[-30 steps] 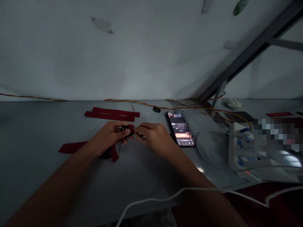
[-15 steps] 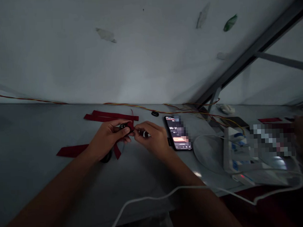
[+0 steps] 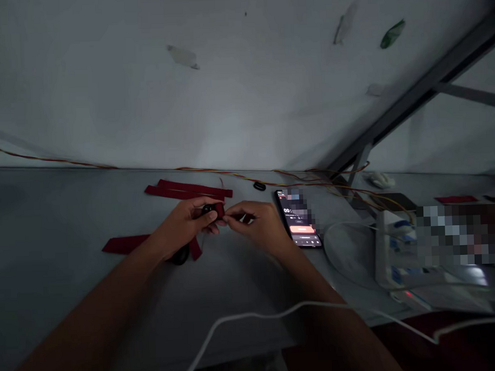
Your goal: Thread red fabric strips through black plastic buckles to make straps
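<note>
My left hand (image 3: pixel 188 222) is closed around a folded red fabric strip (image 3: pixel 219 210) and a small black piece (image 3: pixel 208 208), pinched between thumb and fingers. The black piece is mostly covered, so its kind is unclear. From the right, my right hand (image 3: pixel 257 224) pinches the near edge of the same red strip with thumb and forefinger. A red tail (image 3: pixel 195 248) hangs below the left hand. Under the left wrist lies a dark rounded object (image 3: pixel 180 256), partly hidden. Behind the hands, flat red strips (image 3: pixel 191 189) rest on the table; another red strip (image 3: pixel 124 244) lies by the left forearm.
A lit phone (image 3: pixel 300 227) stands right of my right hand. A black oval ring (image 3: pixel 259 186) lies near the wall beside yellow-red wires (image 3: pixel 214 170). Farther right are a white power strip (image 3: pixel 383 245) and a dark flat object (image 3: pixel 396 201). A white cable (image 3: pixel 268 315) crosses my right forearm.
The view has swung slightly left, so everything sits farther right in the picture. The red strip between my hands has turned a little, and both hands keep pinching.
</note>
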`<state>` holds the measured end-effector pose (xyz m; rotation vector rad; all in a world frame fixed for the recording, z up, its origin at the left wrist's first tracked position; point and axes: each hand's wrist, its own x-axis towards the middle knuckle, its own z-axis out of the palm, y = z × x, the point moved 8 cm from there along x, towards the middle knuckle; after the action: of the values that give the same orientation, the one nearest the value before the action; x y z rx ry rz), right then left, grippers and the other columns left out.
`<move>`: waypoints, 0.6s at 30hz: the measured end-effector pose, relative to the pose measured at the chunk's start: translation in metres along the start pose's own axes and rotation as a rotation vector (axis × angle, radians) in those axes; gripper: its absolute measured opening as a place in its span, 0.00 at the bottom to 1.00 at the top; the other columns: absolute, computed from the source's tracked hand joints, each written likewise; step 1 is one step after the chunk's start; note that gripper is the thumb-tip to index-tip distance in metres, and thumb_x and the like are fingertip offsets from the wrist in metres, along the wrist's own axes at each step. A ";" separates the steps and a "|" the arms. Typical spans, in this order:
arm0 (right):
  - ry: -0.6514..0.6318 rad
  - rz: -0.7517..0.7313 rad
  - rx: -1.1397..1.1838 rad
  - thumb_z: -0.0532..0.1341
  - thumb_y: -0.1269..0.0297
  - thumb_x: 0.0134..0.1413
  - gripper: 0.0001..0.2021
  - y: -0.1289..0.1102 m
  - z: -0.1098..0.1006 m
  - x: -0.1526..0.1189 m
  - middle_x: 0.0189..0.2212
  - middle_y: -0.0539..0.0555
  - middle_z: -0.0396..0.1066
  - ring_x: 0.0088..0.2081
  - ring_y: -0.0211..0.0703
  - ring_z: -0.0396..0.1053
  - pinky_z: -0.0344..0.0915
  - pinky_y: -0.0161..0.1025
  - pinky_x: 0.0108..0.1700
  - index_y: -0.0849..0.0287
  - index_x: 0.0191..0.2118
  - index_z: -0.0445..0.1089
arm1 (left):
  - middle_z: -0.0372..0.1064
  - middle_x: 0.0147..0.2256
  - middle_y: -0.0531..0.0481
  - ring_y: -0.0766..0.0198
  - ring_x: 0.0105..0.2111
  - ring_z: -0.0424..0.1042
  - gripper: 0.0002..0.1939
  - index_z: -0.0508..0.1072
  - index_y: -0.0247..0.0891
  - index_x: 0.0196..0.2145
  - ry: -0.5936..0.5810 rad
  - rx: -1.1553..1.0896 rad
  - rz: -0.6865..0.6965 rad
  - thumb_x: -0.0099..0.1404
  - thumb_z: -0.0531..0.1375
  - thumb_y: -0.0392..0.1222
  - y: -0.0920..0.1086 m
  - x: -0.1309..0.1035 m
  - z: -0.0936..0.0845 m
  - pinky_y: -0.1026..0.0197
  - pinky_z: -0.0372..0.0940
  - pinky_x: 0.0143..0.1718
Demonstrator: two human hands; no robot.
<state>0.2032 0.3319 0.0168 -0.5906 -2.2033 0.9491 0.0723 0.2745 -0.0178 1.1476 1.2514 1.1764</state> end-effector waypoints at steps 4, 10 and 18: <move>-0.002 0.172 0.306 0.69 0.59 0.52 0.08 0.020 0.001 0.002 0.32 0.51 0.77 0.30 0.35 0.71 0.66 0.33 0.33 0.58 0.35 0.77 | 0.76 0.37 0.47 0.66 0.31 0.73 0.22 0.73 0.38 0.54 0.077 0.068 0.124 0.65 0.63 0.51 0.008 0.001 -0.001 0.62 0.71 0.36; 0.044 0.255 0.564 0.72 0.59 0.48 0.13 0.028 0.011 0.001 0.30 0.51 0.76 0.32 0.38 0.73 0.70 0.36 0.38 0.58 0.37 0.74 | 0.76 0.41 0.48 0.65 0.36 0.74 0.18 0.75 0.40 0.52 0.110 0.023 0.220 0.66 0.63 0.47 0.008 0.001 0.002 0.61 0.72 0.40; 0.101 0.259 0.583 0.71 0.62 0.50 0.10 0.027 0.010 0.000 0.31 0.50 0.75 0.31 0.36 0.72 0.69 0.36 0.36 0.59 0.37 0.72 | 0.76 0.40 0.48 0.65 0.33 0.75 0.19 0.74 0.37 0.52 0.137 0.067 0.224 0.66 0.63 0.47 0.008 0.001 0.001 0.60 0.73 0.39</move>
<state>0.1999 0.3444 -0.0087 -0.6279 -1.6650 1.5783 0.0735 0.2760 -0.0101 1.3010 1.2976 1.4081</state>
